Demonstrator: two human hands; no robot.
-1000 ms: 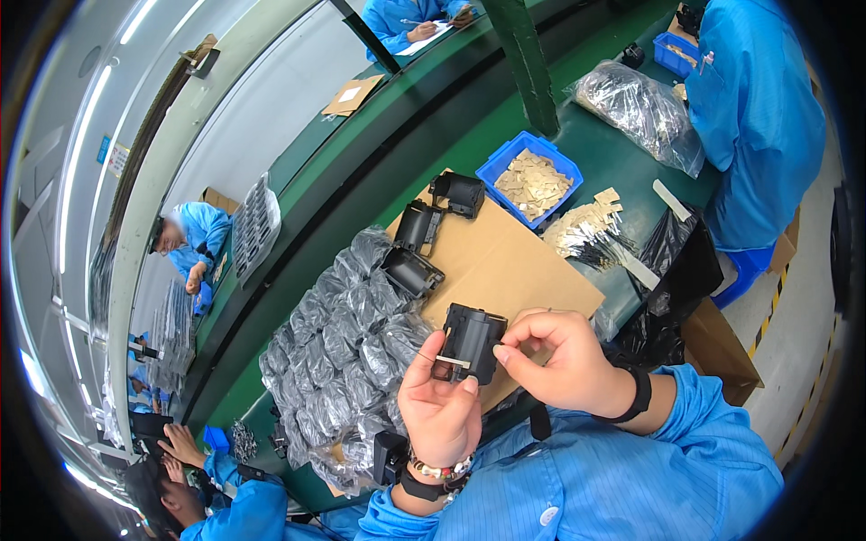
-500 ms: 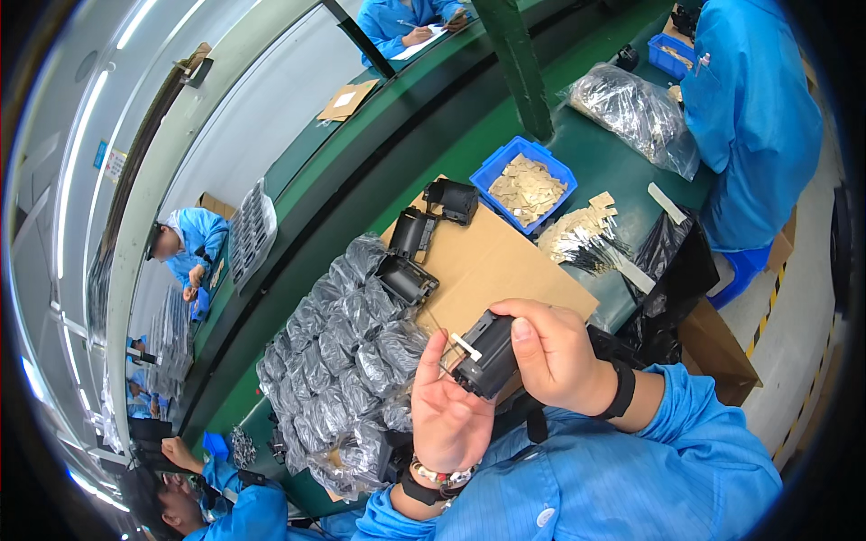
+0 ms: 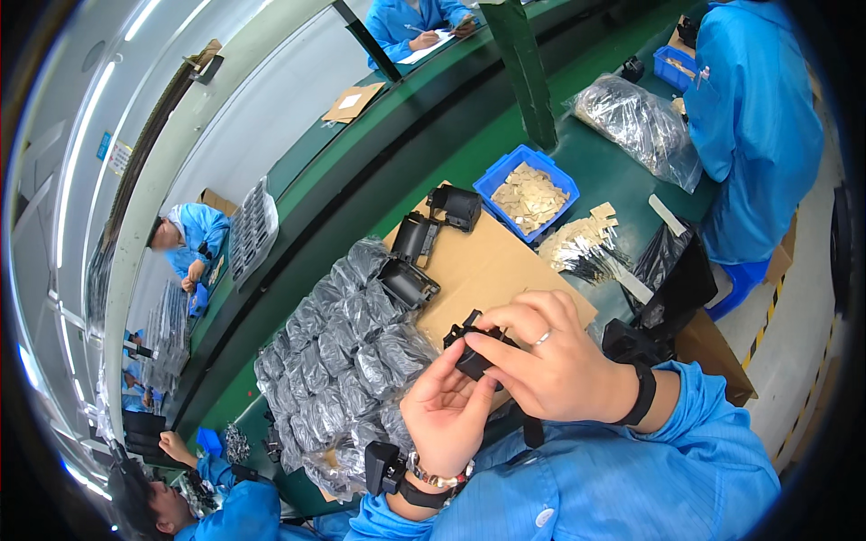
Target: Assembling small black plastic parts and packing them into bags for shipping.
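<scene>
Bagged parts (image 3: 329, 365) sit massed left of centre. Up and right, three black housings (image 3: 417, 236) line a cardboard sheet (image 3: 492, 261). At frame centre, the left hand (image 3: 446, 406) holds a black part (image 3: 474, 363), the right hand (image 3: 557, 361) gripping it too. Further right, tan-tabbed wires (image 3: 577, 242) and a clear bag (image 3: 636, 126) lie on the counter (image 3: 618, 191).

Black plastic part (image 3: 474, 364), partly hidden, held between left hand (image 3: 446, 412), right hand (image 3: 561, 368)

Pieces (image 3: 529, 197) lie in the bin (image 3: 502, 166), right of the bagged parts (image 3: 338, 361)
</scene>
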